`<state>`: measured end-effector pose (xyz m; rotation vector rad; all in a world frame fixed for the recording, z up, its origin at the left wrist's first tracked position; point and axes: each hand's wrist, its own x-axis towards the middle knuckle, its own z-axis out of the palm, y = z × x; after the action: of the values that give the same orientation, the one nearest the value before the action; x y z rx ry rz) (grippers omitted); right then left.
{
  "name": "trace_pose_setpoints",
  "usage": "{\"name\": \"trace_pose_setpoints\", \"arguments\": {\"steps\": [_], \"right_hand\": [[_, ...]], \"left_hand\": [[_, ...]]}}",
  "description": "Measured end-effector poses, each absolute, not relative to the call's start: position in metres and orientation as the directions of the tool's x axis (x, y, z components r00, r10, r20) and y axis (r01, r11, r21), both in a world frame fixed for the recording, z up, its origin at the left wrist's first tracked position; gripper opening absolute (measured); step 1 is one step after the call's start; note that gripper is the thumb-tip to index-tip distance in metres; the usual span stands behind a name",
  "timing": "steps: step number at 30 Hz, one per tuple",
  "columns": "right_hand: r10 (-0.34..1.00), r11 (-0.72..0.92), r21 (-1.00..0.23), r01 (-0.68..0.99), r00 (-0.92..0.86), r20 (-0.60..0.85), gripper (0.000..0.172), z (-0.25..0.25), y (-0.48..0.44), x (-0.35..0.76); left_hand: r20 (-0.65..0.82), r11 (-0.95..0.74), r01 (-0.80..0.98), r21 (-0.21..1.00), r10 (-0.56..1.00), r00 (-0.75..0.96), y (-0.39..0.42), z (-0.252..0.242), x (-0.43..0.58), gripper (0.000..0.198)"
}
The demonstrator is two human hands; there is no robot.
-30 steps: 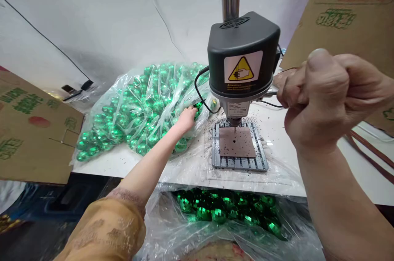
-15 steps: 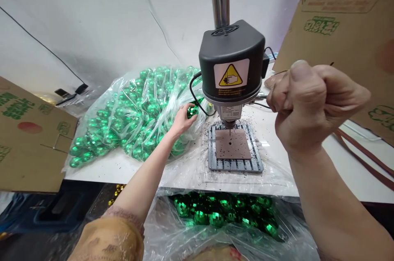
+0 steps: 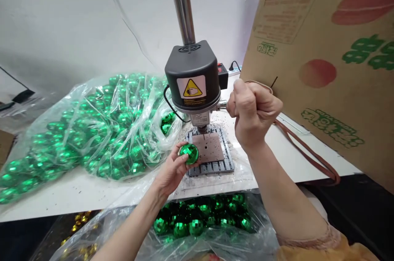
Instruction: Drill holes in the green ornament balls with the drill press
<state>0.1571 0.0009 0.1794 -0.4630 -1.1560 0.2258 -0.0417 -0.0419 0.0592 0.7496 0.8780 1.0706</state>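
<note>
Left hand [image 3: 171,171] grip holds 1 green ball [image 3: 188,153] at the drill plate [image 3: 211,148] front-left corner, front-left of the chuck [image 3: 202,129]. Right hand [image 3: 254,109] grip: fisted on the feed lever [image 3: 222,106].

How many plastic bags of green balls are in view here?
2. One bag lies on the table, left of the drill press; the second bag sits open below the table's front edge. Others may be hidden outside the view.

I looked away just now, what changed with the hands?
The left hand drew back from the bag of green balls holding one ball, now beside the drill plate. The right hand stays fisted on the drill press handle.
</note>
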Motion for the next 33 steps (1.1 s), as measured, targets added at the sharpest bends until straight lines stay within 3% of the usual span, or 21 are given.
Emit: {"name": "trace_pose_setpoints", "arguments": {"steps": [3,6,10,13,17,24,33], "right_hand": [[0.405,0.887,-0.458,0.053,0.383,0.83,0.048,0.18,0.0,0.158],[0.42,0.885,-0.465,0.03,0.376,0.826,0.047,0.179,-0.001,0.159],[0.445,0.871,-0.491,0.021,0.39,0.807,0.049,0.178,-0.001,0.158],[0.46,0.869,-0.495,-0.023,0.409,0.788,0.05,0.177,-0.001,0.157],[0.44,0.879,-0.476,-0.018,0.413,0.797,0.049,0.174,0.001,0.156],[0.405,0.875,-0.478,0.082,0.418,0.813,0.05,0.171,0.006,0.157],[0.381,0.901,-0.433,0.041,0.408,0.83,0.051,0.174,0.003,0.155]], "left_hand": [[-0.255,0.295,-0.338,0.894,0.954,0.16,-0.043,0.055,-0.04,0.044],[-0.246,0.262,-0.271,0.926,0.965,0.092,-0.038,0.055,-0.037,0.047],[-0.224,0.262,-0.349,0.9,0.964,0.145,-0.029,0.053,-0.032,0.055],[-0.235,0.247,-0.389,0.887,0.969,0.079,-0.021,0.045,-0.029,0.053],[-0.128,0.109,-0.282,0.953,0.991,-0.048,-0.012,0.031,-0.026,0.056],[-0.004,0.004,-0.145,0.989,1.0,0.004,-0.001,0.015,-0.023,0.054],[0.104,-0.111,0.091,0.99,0.991,0.079,0.008,0.007,-0.019,0.051]]}}
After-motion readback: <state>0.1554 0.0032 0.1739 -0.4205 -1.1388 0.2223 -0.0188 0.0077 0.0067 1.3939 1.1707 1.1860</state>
